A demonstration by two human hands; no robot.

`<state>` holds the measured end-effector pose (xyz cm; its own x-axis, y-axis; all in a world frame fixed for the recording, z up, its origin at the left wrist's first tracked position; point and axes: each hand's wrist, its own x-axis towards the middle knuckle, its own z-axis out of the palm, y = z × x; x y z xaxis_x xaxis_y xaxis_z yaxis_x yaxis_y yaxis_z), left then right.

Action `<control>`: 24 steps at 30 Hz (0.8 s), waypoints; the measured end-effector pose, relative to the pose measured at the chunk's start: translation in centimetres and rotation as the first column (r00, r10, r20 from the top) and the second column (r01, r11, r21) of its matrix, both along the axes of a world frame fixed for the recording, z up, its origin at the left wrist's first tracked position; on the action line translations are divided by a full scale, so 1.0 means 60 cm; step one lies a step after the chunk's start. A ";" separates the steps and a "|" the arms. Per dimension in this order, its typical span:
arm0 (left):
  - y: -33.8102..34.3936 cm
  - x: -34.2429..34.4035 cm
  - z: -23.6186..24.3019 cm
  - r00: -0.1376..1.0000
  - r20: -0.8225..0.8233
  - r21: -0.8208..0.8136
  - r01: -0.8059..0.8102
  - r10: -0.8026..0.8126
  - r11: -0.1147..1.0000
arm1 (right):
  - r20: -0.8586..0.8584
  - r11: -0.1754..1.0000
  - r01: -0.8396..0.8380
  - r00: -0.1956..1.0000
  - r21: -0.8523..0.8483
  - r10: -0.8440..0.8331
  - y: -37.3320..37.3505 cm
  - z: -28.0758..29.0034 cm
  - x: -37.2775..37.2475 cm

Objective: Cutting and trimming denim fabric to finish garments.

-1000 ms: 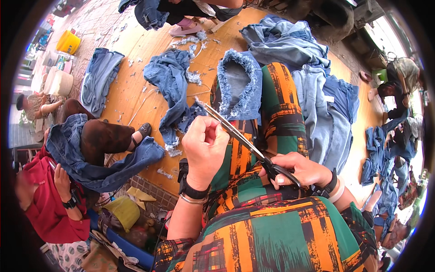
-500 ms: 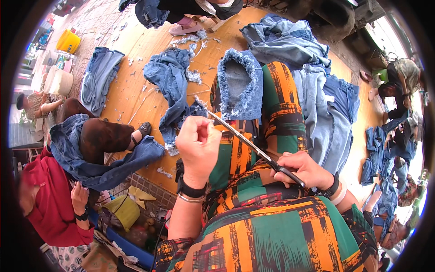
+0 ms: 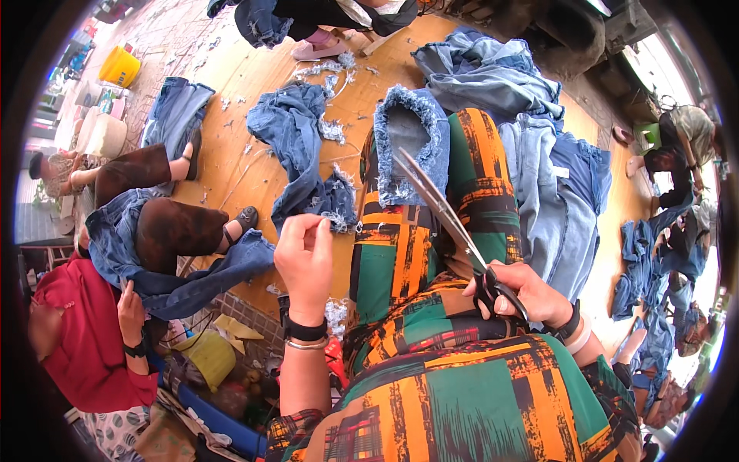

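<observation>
My right hand (image 3: 527, 291) is wrapped round the black handles of a pair of scissors (image 3: 443, 204). Their long metal blades point up and left, nearly closed, over my lap. To their left, my left hand (image 3: 304, 266) is raised with its fingers curled and pinched together; whatever is between the fingertips is hidden. A blue denim piece with a thick frayed edge round its opening (image 3: 437, 165) lies across my knee, just beyond the scissor tips. Past my left hand, another crumpled denim garment with shaggy fringes (image 3: 296, 142) lies on the wooden board.
Folded jeans (image 3: 493, 81) and lighter denim (image 3: 539, 200) are piled beyond and right of my knees. Blue thread scraps litter the wooden board (image 3: 219, 165). At left, a person in a red top (image 3: 96, 339) has denim over the lap, near a blue tub (image 3: 223, 420). Other people sit at right.
My left hand has moved left and lower, away from the blades. The scissors have swung steeper, their handles a little apart. At far left, another person's leg and shoe have come onto the board.
</observation>
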<state>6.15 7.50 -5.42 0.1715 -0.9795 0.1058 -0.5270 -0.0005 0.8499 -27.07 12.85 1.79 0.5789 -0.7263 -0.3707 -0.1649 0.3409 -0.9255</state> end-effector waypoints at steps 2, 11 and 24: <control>-0.012 -0.040 0.036 0.998 -0.016 -0.116 0.052 -0.054 0.992 | -0.025 1.000 0.013 1.000 0.015 -0.013 0.001 0.000 0.002; -0.039 -0.103 0.051 0.979 0.065 -0.290 0.202 -0.192 0.935 | -0.081 0.999 0.020 0.996 -0.036 -0.023 0.000 0.004 0.002; -0.030 -0.100 0.048 0.984 0.040 -0.264 0.179 -0.175 0.948 | -0.057 0.998 0.065 0.996 0.006 -0.064 0.005 0.000 -0.003</control>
